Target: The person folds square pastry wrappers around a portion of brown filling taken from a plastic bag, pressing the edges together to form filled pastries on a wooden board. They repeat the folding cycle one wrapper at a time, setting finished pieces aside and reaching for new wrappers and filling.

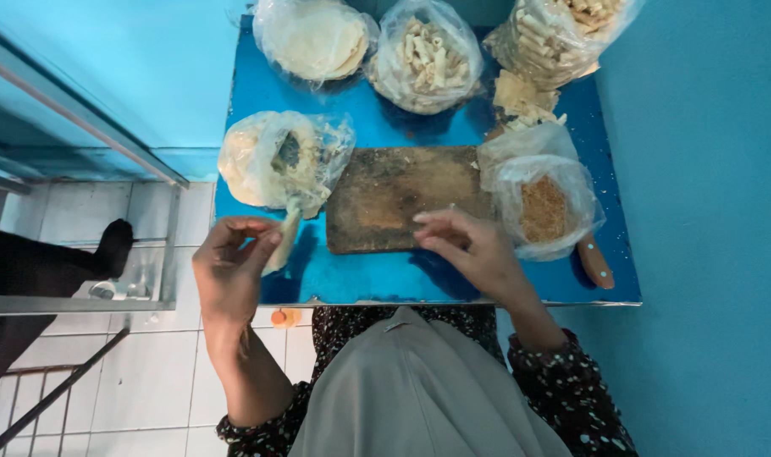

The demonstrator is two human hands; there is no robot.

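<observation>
Our left hand (pixel 231 258) pinches a pale rolled wrapper (pixel 284 239) between thumb and fingers at the blue table's (pixel 377 279) near-left edge, just below an open bag of wrappers (pixel 275 159). Our right hand (pixel 470 250) rests half-curled and empty on the near edge of the worn cutting board (pixel 394 196), beside a bag of brown crumbs (pixel 544 207).

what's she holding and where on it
The left hand pinches a pale rolled wrapper at its lower end. The right hand holds nothing, resting on the cutting board.

Blue walls (pixel 707 211), white-tiled floor (pixel 148 381)
</observation>
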